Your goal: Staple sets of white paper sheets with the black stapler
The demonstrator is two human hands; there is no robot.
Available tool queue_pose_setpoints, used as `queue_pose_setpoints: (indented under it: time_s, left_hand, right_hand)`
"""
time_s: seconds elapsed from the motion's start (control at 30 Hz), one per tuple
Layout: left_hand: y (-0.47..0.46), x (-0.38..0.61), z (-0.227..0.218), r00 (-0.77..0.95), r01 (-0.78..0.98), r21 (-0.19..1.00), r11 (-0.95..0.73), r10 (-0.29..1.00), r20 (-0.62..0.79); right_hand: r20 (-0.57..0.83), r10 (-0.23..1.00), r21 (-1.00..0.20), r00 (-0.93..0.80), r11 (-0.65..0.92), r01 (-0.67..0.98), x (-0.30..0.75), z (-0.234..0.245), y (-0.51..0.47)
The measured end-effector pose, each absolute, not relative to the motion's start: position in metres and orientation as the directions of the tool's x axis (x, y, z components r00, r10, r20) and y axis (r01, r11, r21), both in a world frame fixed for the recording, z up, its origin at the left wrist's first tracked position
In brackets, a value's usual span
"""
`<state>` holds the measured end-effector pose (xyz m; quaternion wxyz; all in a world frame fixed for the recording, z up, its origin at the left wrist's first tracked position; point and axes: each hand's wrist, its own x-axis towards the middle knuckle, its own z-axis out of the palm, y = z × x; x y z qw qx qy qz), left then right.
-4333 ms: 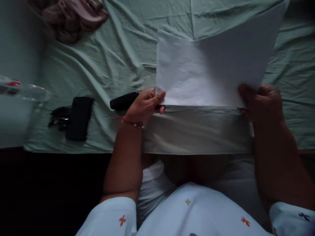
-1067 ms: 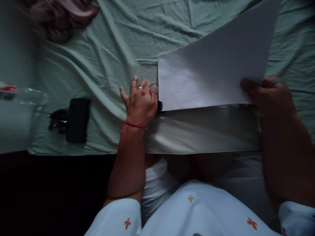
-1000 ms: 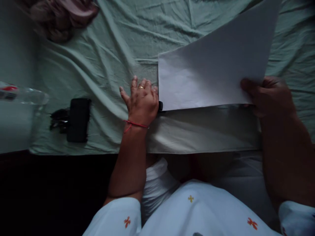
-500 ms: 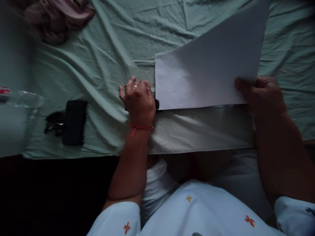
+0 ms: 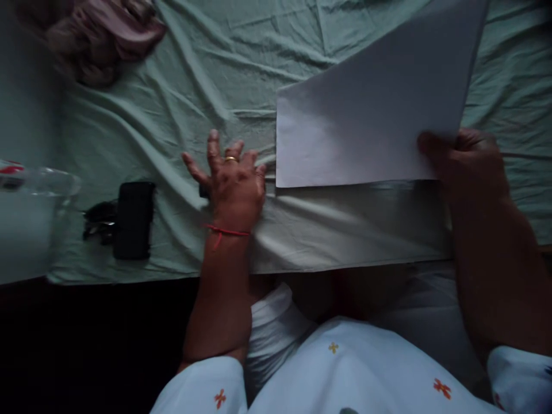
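Note:
My right hand [image 5: 470, 164] grips the lower right corner of the white paper [image 5: 345, 132], thumb on top and the other fingers underneath. The paper's right side is lifted and bowed, while its left end lies low by the cloth. Left of the paper, my left hand [image 5: 237, 187] rests palm down over the table, fingers spread. A small black object [image 5: 203, 191] pokes out from under its left side; the rest is hidden by the palm, and I cannot tell its kind. There is a gold ring on a finger and a red thread on the wrist.
A pale green cloth [image 5: 172, 138] with wrinkles covers the table. At left lie a black phone-like case [image 5: 134, 220], a bunch of keys [image 5: 99, 221] and a clear plastic bottle [image 5: 47, 181]. A crumpled pinkish cloth [image 5: 103, 40] sits at the far left. The table's front edge runs before my body.
My left hand has moved left, away from the paper's edge, and its fingers have spread. The black object under it has shifted left too. My right hand and the paper have moved slightly right.

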<state>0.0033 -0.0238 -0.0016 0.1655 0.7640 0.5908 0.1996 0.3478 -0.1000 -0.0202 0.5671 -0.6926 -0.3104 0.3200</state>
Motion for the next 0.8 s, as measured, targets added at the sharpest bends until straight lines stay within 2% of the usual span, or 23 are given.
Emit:
queue_pose_setpoints:
  time_s: [0.07, 0.2, 0.27, 0.33, 0.4, 0.47, 0.53, 0.6, 0.7, 0.8]
  left_hand:
    - [-0.011, -0.016, -0.004, 0.151, 0.827, 0.527, -0.193, 0.981, 0.122]
    - [-0.001, -0.029, -0.002, -0.042, 0.853, 0.516, -0.080, 0.975, 0.220]
    - [-0.008, -0.018, 0.004, -0.039, 0.850, 0.509, -0.136, 0.947, 0.318]
    - [-0.019, 0.000, 0.009, 0.067, 0.775, 0.549, -0.314, 0.904, 0.422]
    - [-0.029, 0.017, 0.012, 0.108, 0.608, 0.701, -0.373, 0.913, 0.393]
    - [-0.033, 0.028, 0.010, 0.054, 0.444, 0.835, -0.327, 0.939, 0.339]
    - [-0.030, 0.031, 0.006, 0.004, 0.296, 0.925, -0.240, 0.968, 0.250]
    - [-0.024, 0.031, 0.001, 0.041, 0.183, 0.966, -0.180, 0.984, 0.175]
    - [-0.020, 0.030, -0.005, 0.123, 0.174, 0.976, -0.127, 0.987, 0.107]
    - [-0.019, 0.034, -0.009, 0.069, 0.256, 0.966, -0.043, 0.997, 0.026]
  right_hand:
    - [-0.088, 0.793, -0.984, 0.604, -0.164, 0.073, 0.349, -0.021, -0.101]
    - [-0.083, 0.787, -0.988, 0.611, -0.145, 0.053, 0.349, -0.020, -0.102]
    - [-0.094, 0.785, -0.991, 0.612, -0.134, 0.020, 0.347, -0.018, -0.102]
    - [-0.097, 0.789, -0.993, 0.607, -0.113, -0.011, 0.344, -0.016, -0.102]
    - [-0.073, 0.787, -0.997, 0.613, -0.069, -0.031, 0.342, -0.014, -0.101]
    - [-0.032, 0.777, -0.999, 0.629, -0.008, -0.042, 0.342, -0.014, -0.100]
    - [-0.019, 0.762, -0.998, 0.647, 0.027, -0.061, 0.342, -0.014, -0.099]
    - [-0.044, 0.762, -0.997, 0.646, 0.010, -0.080, 0.342, -0.015, -0.099]
    - [-0.063, 0.777, -0.998, 0.627, -0.032, -0.061, 0.345, -0.018, -0.100]
    - [-0.001, 0.784, -1.000, 0.620, -0.015, 0.018, 0.348, -0.024, -0.099]
